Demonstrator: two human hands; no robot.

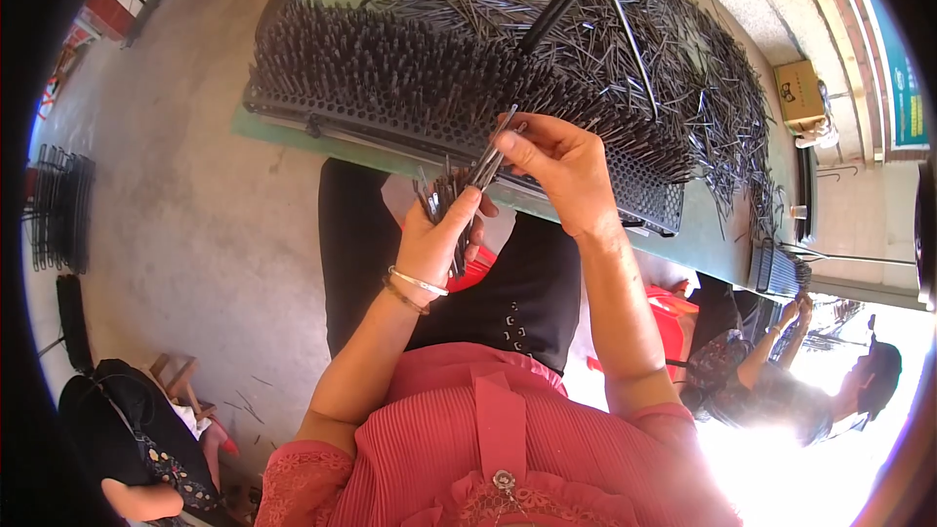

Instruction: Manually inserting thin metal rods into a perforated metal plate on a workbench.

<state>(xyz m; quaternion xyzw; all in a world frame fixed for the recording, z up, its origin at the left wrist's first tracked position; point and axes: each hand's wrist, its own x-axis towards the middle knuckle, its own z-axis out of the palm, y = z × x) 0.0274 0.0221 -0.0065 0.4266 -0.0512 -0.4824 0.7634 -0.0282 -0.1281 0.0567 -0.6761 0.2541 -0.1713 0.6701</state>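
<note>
A bundle of thin dark metal pins (444,205) sits clenched in my left hand (439,234), above my lap. At one o'clock, my right hand (556,161) pinches a few slim grey metal rods (493,151). Beyond at twelve lies a black perforated rack bristling with upright pins (429,78), on a green table (727,234).

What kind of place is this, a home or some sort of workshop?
Probably a small workshop doing hand assembly. A green table holds a perforated rack packed with upright dark rods beside a loose rod pile. The left hand grips a bundle, the right hand pinches one, and another person works nearby.
</note>
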